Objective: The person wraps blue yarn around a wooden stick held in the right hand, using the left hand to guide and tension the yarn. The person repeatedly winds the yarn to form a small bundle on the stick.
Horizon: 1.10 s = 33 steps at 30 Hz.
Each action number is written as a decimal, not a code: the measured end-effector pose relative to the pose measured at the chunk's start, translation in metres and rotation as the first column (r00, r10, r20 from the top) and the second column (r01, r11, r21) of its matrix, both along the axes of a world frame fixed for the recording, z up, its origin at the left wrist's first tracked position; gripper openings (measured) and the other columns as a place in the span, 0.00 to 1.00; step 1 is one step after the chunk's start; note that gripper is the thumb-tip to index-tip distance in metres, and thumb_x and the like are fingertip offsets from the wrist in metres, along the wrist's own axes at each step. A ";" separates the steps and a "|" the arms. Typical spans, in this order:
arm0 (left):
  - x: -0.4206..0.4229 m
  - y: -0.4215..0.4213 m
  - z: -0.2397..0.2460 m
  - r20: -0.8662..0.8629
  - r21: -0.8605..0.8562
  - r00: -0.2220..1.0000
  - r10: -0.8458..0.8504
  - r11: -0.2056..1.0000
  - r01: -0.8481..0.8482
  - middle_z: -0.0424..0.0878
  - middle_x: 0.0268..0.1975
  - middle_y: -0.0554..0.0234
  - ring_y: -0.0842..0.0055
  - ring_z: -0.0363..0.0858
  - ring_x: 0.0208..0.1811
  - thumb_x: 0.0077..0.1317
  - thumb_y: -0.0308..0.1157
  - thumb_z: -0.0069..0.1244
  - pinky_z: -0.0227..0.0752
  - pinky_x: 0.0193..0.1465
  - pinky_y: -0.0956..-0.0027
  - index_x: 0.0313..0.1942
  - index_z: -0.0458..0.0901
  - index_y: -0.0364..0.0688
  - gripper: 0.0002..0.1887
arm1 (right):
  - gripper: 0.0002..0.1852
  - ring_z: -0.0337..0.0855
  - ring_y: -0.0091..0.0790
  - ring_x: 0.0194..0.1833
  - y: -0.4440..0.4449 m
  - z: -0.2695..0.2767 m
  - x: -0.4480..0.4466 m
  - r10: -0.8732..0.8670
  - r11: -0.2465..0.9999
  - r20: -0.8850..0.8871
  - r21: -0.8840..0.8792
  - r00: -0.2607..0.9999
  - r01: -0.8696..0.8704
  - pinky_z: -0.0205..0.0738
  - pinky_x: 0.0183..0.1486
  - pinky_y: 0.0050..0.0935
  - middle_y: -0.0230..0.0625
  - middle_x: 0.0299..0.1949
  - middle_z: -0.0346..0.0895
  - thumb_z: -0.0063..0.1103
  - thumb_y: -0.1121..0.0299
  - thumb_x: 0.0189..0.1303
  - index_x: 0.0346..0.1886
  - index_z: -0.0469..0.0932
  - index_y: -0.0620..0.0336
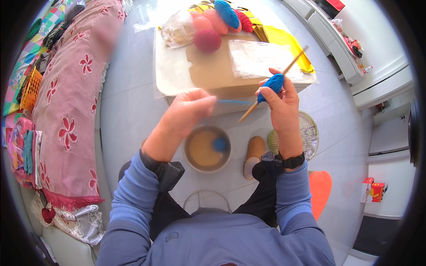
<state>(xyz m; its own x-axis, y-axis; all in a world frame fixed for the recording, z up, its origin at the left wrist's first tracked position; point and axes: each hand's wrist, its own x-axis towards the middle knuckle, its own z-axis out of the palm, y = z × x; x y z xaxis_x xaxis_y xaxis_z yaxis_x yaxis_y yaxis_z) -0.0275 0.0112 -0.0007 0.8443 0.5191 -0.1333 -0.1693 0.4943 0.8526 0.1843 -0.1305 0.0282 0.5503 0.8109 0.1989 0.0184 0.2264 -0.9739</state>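
My right hand [283, 96] grips a blue yarn ball [273, 87] wound on a wooden stick [248, 112], which slants up to the right. From the ball a blue strand [234, 101] runs left to my left hand [191, 109], whose fingers are pinched on it. Below the hands a round basin [188, 159] stands on the floor with a blurred blue ball [219, 144] in it. On the table ahead lie pink skeins [214, 20], a blue skein [227, 14], a red skein [244, 20] and a dark pink ball [207, 40].
The white table [169, 76] also bears clear plastic bags [259, 56], brown cardboard [206, 71] and yellow packaging [293, 40]. A sofa with a pink patterned cover [66, 99] is on the left. A green-rimmed basket [311, 133] stands on the floor by my right forearm.
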 end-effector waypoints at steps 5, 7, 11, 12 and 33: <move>0.000 0.000 0.004 0.053 -0.022 0.998 0.022 1.000 -0.021 0.80 0.28 0.66 0.79 0.78 0.32 0.68 0.30 0.55 0.72 0.41 0.75 0.32 0.79 0.41 0.06 | 0.21 0.78 0.38 0.46 0.005 -0.013 -0.004 -0.129 0.959 0.962 0.058 0.242 0.279 0.72 0.53 0.30 0.37 0.43 0.81 0.60 0.87 0.52 0.49 0.83 0.55; 0.000 -0.001 0.006 0.041 -0.044 0.996 0.074 0.996 -0.072 0.80 0.27 0.71 0.84 0.75 0.29 0.66 0.31 0.57 0.69 0.36 0.78 0.30 0.80 0.42 0.07 | 0.18 0.76 0.42 0.47 0.007 -0.017 -0.002 -0.104 0.974 0.924 0.019 0.368 0.226 0.70 0.54 0.32 0.38 0.42 0.80 0.54 0.91 0.45 0.37 0.82 0.58; 0.000 -0.001 0.005 0.017 -0.021 0.996 0.083 0.996 -0.083 0.79 0.27 0.73 0.86 0.74 0.29 0.65 0.32 0.58 0.67 0.35 0.80 0.29 0.80 0.42 0.07 | 0.16 0.79 0.44 0.53 0.006 -0.016 0.004 0.019 1.000 0.268 0.008 0.963 -0.022 0.73 0.59 0.39 0.41 0.46 0.80 0.49 0.93 0.52 0.38 0.74 0.59; 0.000 -0.001 0.004 0.010 -0.012 0.998 0.057 0.998 -0.057 0.79 0.27 0.71 0.84 0.75 0.30 0.66 0.31 0.57 0.69 0.37 0.79 0.30 0.80 0.42 0.07 | 0.17 0.79 0.46 0.55 0.004 -0.013 0.006 0.101 0.988 -0.038 0.120 0.994 -0.096 0.73 0.61 0.42 0.43 0.47 0.79 0.48 0.93 0.52 0.39 0.74 0.59; -0.001 0.001 0.003 0.013 -0.036 0.998 0.060 0.998 -0.059 0.80 0.28 0.68 0.80 0.77 0.31 0.67 0.30 0.56 0.70 0.39 0.76 0.31 0.79 0.42 0.06 | 0.16 0.76 0.42 0.51 0.008 -0.019 0.001 -0.079 0.990 0.743 -0.021 0.665 0.141 0.67 0.59 0.34 0.37 0.41 0.80 0.49 0.92 0.51 0.35 0.77 0.59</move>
<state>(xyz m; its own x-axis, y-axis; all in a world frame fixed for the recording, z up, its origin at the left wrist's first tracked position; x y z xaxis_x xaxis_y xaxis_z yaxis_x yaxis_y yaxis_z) -0.0282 0.0119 0.0028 0.8141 0.5636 -0.1404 -0.2115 0.5128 0.8320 0.1854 -0.1229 0.0094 0.3341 0.7830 0.5246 0.7587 0.1067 -0.6426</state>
